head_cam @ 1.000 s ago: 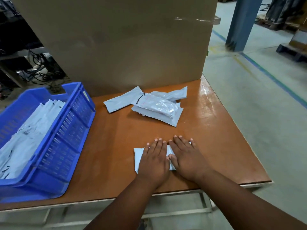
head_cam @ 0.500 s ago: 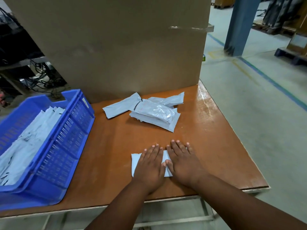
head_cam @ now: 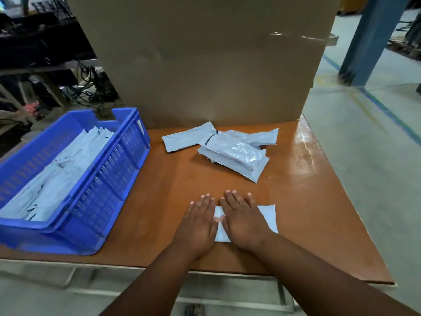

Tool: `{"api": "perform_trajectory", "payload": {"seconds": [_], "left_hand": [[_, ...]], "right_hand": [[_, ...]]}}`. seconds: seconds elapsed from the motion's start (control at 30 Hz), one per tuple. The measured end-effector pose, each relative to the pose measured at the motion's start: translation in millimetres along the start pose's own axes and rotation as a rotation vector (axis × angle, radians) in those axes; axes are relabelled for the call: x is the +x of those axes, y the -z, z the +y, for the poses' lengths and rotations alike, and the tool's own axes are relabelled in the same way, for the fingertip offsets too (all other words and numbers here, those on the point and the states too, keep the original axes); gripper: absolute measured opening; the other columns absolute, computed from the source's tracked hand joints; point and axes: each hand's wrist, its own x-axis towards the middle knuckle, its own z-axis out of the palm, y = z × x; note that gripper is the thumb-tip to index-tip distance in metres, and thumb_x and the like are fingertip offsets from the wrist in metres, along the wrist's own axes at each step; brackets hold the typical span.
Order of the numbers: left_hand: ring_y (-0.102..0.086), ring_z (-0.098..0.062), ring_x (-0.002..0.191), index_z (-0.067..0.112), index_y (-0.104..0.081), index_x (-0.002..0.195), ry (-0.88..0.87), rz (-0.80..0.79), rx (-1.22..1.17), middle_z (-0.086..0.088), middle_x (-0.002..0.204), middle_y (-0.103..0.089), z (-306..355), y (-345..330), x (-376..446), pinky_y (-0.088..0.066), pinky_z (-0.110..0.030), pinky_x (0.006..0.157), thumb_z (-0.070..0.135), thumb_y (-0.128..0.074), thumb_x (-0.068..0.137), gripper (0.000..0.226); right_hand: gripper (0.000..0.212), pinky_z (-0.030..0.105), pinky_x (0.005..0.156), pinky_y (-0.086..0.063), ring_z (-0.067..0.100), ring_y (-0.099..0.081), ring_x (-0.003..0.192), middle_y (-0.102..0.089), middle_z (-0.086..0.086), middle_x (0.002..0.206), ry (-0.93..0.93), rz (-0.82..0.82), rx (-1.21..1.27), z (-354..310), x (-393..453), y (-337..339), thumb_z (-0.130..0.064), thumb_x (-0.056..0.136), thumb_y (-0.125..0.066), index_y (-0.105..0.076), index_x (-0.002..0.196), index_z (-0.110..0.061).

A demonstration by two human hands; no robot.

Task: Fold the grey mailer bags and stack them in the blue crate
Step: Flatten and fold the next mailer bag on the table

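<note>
A folded grey mailer bag (head_cam: 268,215) lies flat near the table's front edge. My left hand (head_cam: 200,224) and my right hand (head_cam: 243,221) rest palm-down side by side on it, fingers spread and flat, covering most of it; only its right part and a strip between my hands show. A loose pile of grey mailer bags (head_cam: 230,149) lies farther back on the table. The blue crate (head_cam: 109,179) stands at the left with several folded grey bags stacked inside it.
The orange-brown table (head_cam: 314,201) ends close on the right and at the front. A big cardboard box (head_cam: 205,58) fills the back of the table. A blue pillar (head_cam: 369,39) stands on the concrete floor at the right; cables and shelving sit behind the crate.
The bag under my hands now sticks out to the right instead of the left: my hands have slid leftward across it. The camera view has shifted to the left.
</note>
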Motion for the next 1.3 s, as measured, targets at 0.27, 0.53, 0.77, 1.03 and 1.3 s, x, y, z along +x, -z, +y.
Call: {"api": "perform_trajectory", "payload": {"seconds": [0.27, 0.53, 0.77, 1.03, 1.3], "left_hand": [[0.002, -0.016, 0.164, 0.021, -0.011, 0.170, 0.013, -0.022, 0.062, 0.001, 0.178, -0.004, -3, -7, -1, -0.007, -0.046, 0.133, 0.051, -0.010, 0.109, 0.069], [0.010, -0.015, 0.163, 0.026, -0.003, 0.170, 0.042, -0.075, 0.112, 0.003, 0.178, 0.004, 4, 2, -4, 0.006, -0.046, 0.131, 0.056, 0.007, 0.103, 0.074], [0.010, -0.019, 0.164, 0.028, -0.001, 0.170, 0.063, -0.075, 0.150, 0.002, 0.178, 0.007, 22, 24, -3, 0.007, -0.056, 0.130, 0.058, 0.012, 0.097, 0.080], [0.016, -0.016, 0.162, 0.030, -0.008, 0.170, -0.099, -0.033, 0.067, 0.004, 0.177, 0.013, 56, -3, -17, 0.000, -0.052, 0.132, 0.052, -0.009, 0.106, 0.068], [0.018, -0.022, 0.162, 0.036, -0.004, 0.170, -0.106, -0.050, 0.142, 0.002, 0.177, 0.018, 53, -10, -15, 0.005, -0.057, 0.130, 0.056, -0.016, 0.107, 0.067]], "right_hand": [[0.066, 0.060, 0.128, -0.016, 0.031, -0.028, 0.158, -0.031, 0.009, 0.171, -0.010, 0.020, 0.009, 2, 1, -15, -0.053, 0.107, -0.023, -0.039, 0.162, -0.020], [0.071, 0.058, 0.130, -0.007, 0.027, -0.009, 0.163, -0.012, 0.004, 0.177, -0.006, -0.035, 0.047, 3, 0, -11, -0.059, 0.107, -0.012, -0.019, 0.169, -0.026], [0.065, 0.053, 0.131, -0.001, 0.027, -0.025, 0.160, -0.032, 0.007, 0.171, 0.063, 0.035, 0.042, 8, -17, 12, -0.051, 0.108, -0.026, -0.039, 0.162, -0.019], [0.066, 0.064, 0.126, -0.010, 0.032, -0.019, 0.161, -0.025, 0.012, 0.173, -0.083, 0.033, 0.017, 27, -65, -3, -0.053, 0.106, -0.033, -0.035, 0.165, -0.023], [0.076, 0.062, 0.129, -0.004, 0.031, 0.000, 0.164, -0.004, 0.005, 0.178, -0.055, -0.049, 0.080, 38, -76, -7, -0.065, 0.104, -0.017, -0.007, 0.170, -0.028]]}}
